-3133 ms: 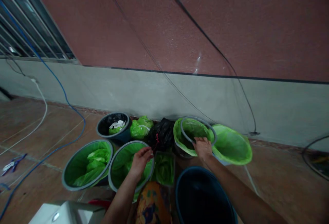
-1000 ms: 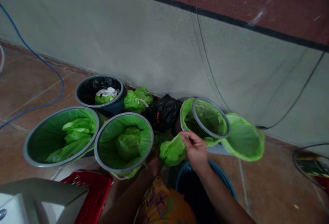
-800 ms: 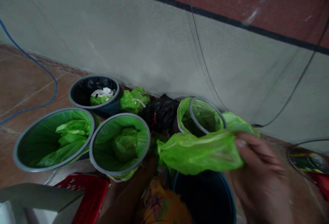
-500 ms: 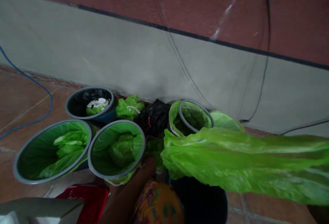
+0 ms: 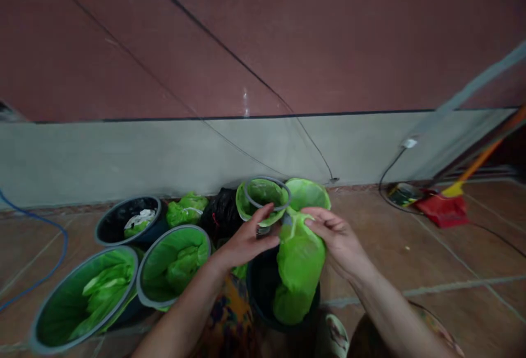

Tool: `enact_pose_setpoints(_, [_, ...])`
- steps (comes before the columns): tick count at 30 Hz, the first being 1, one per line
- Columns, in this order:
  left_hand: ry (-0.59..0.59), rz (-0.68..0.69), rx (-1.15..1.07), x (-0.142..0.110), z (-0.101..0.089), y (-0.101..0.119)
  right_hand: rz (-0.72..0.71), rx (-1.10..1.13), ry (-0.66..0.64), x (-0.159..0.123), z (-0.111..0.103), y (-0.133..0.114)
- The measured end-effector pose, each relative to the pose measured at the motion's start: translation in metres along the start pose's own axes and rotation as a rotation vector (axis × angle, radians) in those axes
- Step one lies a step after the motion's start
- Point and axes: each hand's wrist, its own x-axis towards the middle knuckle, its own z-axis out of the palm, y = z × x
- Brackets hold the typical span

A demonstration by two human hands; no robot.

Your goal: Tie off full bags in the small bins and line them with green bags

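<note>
A left hand (image 5: 246, 240) and a right hand (image 5: 335, 237) pinch the top edge of a green plastic bag (image 5: 298, 265), fingers closed on it, the bag hanging above an unlined dark bin (image 5: 263, 297). Lined bins (image 5: 172, 262) stand to the left, tied bags (image 5: 187, 210) along the wall (image 5: 164, 149).

1. The tiled floor (image 5: 411, 270) carries everything, along the foot of the wall.
2. On it stand two grey-rimmed bins lined in green (image 5: 82, 297) (image 5: 172, 265), a black-lined bin (image 5: 129, 221) and a dark bin (image 5: 263, 292).
3. Tied green (image 5: 187, 210) and black bags (image 5: 222, 212) lie between them.
4. A blue cable (image 5: 45, 254) lies left; a red dustpan (image 5: 441, 210) right.
</note>
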Motion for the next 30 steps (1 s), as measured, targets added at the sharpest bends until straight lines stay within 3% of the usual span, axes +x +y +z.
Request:
enact_pose_setpoints(3, [-0.157, 0.021, -0.061, 0.008, 0.039, 0.031, 0.022, 0.054, -0.162, -0.015, 0.001, -0.025])
enact_pose_setpoints(6, [-0.183, -0.081, -0.132, 0.002, 0.054, 0.044, -0.015, -0.010, -0.223, -0.024, -0.023, -0.052])
enact_pose_setpoints(9, [-0.159, -0.158, -0.152, -0.013, 0.045, 0.054, 0.003, -0.115, -0.309, -0.034, -0.057, -0.072])
enact_pose_setpoints(12, [-0.227, -0.219, -0.098, -0.027, 0.028, 0.067, 0.063, -0.213, -0.452, -0.046, -0.084, -0.084])
enact_pose_setpoints(17, [-0.369, -0.212, 0.157, -0.045, 0.011, 0.095, 0.069, -0.386, -0.584, -0.059, -0.106, -0.088])
enact_pose_setpoints(20, [-0.349, -0.164, 0.333, -0.055, 0.010, 0.103, -0.030, -0.572, -0.500, -0.062, -0.112, -0.081])
enact_pose_setpoints(24, [-0.225, -0.097, 0.514, -0.065, 0.007, 0.090, -0.278, -0.869, -0.144, -0.067, -0.115, -0.066])
enact_pose_setpoints(27, [-0.057, -0.027, 0.542, -0.072, -0.001, 0.066, -0.354, -0.862, 0.084, -0.074, -0.117, -0.048])
enact_pose_setpoints(30, [0.216, -0.007, 0.486, -0.080, -0.010, 0.042, -0.304, -0.688, 0.160, -0.080, -0.116, -0.026])
